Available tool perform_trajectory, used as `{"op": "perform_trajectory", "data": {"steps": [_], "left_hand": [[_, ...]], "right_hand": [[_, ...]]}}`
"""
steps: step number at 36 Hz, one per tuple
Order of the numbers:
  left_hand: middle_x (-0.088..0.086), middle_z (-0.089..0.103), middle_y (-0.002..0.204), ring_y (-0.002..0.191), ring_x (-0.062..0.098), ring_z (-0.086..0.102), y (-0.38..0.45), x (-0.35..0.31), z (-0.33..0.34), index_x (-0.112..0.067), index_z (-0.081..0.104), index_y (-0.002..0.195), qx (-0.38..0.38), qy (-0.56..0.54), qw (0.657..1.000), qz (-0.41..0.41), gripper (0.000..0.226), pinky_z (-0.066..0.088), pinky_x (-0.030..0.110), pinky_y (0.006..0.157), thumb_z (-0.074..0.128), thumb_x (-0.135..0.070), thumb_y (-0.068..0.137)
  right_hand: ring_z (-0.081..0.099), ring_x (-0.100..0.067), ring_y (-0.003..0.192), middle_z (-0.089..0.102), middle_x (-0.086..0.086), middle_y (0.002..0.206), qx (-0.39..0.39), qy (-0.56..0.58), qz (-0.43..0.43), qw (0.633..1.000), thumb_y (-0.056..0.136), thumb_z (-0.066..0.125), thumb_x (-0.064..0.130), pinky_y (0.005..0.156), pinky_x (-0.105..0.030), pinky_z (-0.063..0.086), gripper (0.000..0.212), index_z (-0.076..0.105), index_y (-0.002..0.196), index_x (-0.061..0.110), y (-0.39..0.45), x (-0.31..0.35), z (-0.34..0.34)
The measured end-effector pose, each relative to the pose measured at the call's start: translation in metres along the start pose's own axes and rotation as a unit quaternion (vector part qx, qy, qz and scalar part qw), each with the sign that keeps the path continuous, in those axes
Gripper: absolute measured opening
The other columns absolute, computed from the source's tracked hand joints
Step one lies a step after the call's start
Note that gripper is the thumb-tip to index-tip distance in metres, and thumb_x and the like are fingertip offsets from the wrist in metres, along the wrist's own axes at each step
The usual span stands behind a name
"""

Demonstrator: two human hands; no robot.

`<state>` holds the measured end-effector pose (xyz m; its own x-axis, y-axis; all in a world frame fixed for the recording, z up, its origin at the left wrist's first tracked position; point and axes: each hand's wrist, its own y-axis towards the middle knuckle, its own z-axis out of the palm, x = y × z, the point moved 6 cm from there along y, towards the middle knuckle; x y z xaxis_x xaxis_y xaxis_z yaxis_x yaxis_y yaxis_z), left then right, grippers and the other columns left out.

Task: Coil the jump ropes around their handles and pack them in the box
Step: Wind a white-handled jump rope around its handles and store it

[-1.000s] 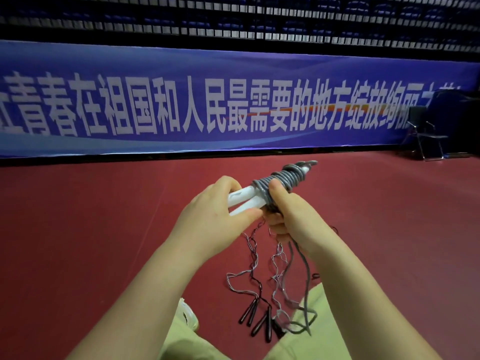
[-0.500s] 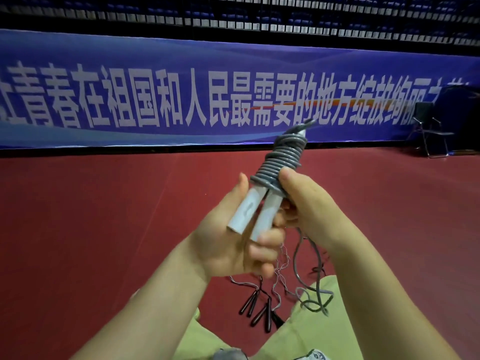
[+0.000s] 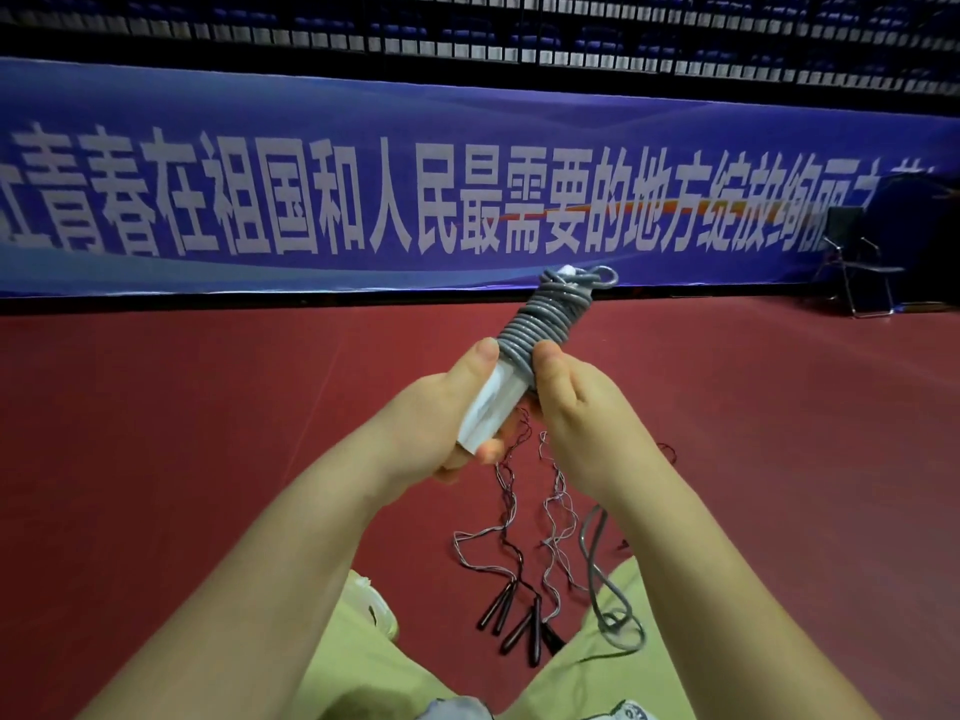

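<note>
I hold a grey jump rope (image 3: 550, 317) coiled round its two white handles (image 3: 488, 407), tilted up and away from me. My left hand (image 3: 426, 433) grips the bare lower end of the handles, thumb up against the coil. My right hand (image 3: 576, 407) holds the rope at the coil's lower edge; its fingers are hidden behind the bundle. The loose grey tail (image 3: 608, 595) hangs down onto my right leg. On the red floor between my legs lie thin striped ropes (image 3: 511, 517) with black handles (image 3: 519, 623). No box is in view.
Red sports floor (image 3: 182, 459) stretches ahead to a long blue banner (image 3: 363, 200) with white lettering. A black folding chair (image 3: 857, 262) stands at the far right by the banner. My legs in light green trousers (image 3: 639, 678) frame the ropes on the floor.
The bundle first swung more upright, then dropped a little lower. My left hand shifted from cupping under the handles to gripping them from the left side. More grey rope is wound on.
</note>
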<state>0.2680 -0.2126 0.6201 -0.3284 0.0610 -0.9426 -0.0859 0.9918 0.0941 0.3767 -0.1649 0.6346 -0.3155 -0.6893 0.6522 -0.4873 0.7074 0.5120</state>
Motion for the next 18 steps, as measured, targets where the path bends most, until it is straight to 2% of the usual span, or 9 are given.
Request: {"op": "perform_trajectory", "data": {"steps": [5,9,11,13,14,15,18], "left_hand": [[-0.002,0.054,0.052,0.046,0.016,0.036,0.003,0.004,0.001,-0.013,0.057,0.073,-0.021,0.071,0.997,-0.003,0.071,0.032,0.035,0.06,0.022,-0.075,0.08],[-0.003,0.055,0.054,0.048,0.016,0.041,0.001,0.001,0.001,-0.012,0.056,0.073,-0.035,0.163,0.986,-0.012,0.067,0.035,0.034,0.062,0.018,-0.062,0.095],[-0.003,0.057,0.06,0.061,0.02,0.05,-0.002,-0.004,-0.004,-0.014,0.055,0.072,-0.064,0.24,0.969,-0.008,0.063,0.038,0.036,0.068,0.018,-0.06,0.094],[-0.001,0.055,0.068,0.07,0.023,0.052,-0.004,-0.008,-0.009,-0.022,0.05,0.066,-0.091,0.33,0.94,-0.001,0.055,0.039,0.038,0.07,0.02,-0.06,0.092],[0.0,0.054,0.07,0.072,0.024,0.052,-0.004,-0.008,-0.011,-0.022,0.048,0.065,-0.099,0.365,0.926,0.001,0.054,0.04,0.039,0.07,0.023,-0.062,0.091],[-0.001,0.055,0.071,0.073,0.022,0.053,-0.003,-0.007,-0.013,-0.02,0.049,0.067,-0.107,0.389,0.915,0.004,0.054,0.04,0.038,0.068,0.025,-0.064,0.089],[-0.003,0.056,0.071,0.071,0.017,0.054,-0.003,-0.003,-0.014,-0.02,0.051,0.071,-0.125,0.4,0.908,0.014,0.054,0.039,0.037,0.063,0.032,-0.07,0.082]], "right_hand": [[0.037,-0.013,0.057,0.038,0.004,0.06,0.013,-0.02,0.015,1.0,0.102,0.015,0.041,0.059,-0.033,0.027,0.049,0.036,0.065,0.017,0.002,-0.005,0.003],[0.036,-0.007,0.052,0.039,0.007,0.054,0.037,0.017,0.041,0.998,0.103,0.015,0.042,0.056,-0.028,0.026,0.054,0.042,0.062,0.019,0.0,-0.012,0.006],[0.047,-0.011,0.06,0.053,0.002,0.064,0.064,0.013,0.061,0.996,0.102,0.011,0.045,0.06,-0.032,0.034,0.062,0.058,0.077,0.012,-0.001,-0.017,0.008],[0.057,-0.025,0.077,0.063,-0.015,0.085,0.103,-0.015,0.082,0.991,0.101,0.009,0.046,0.075,-0.039,0.044,0.067,0.062,0.099,0.004,-0.001,-0.024,0.01],[0.057,-0.026,0.078,0.064,-0.017,0.085,0.119,-0.015,0.093,0.988,0.1,0.009,0.048,0.078,-0.039,0.044,0.069,0.062,0.097,0.003,-0.002,-0.027,0.011],[0.054,-0.023,0.071,0.061,-0.014,0.077,0.13,-0.005,0.104,0.986,0.099,0.01,0.051,0.075,-0.038,0.042,0.071,0.062,0.087,0.005,-0.003,-0.029,0.011],[0.031,-0.013,0.052,0.038,0.005,0.055,0.123,0.042,0.108,0.986,0.098,0.011,0.058,0.061,-0.033,0.028,0.063,0.044,0.064,0.017,-0.003,-0.029,0.014]]}}
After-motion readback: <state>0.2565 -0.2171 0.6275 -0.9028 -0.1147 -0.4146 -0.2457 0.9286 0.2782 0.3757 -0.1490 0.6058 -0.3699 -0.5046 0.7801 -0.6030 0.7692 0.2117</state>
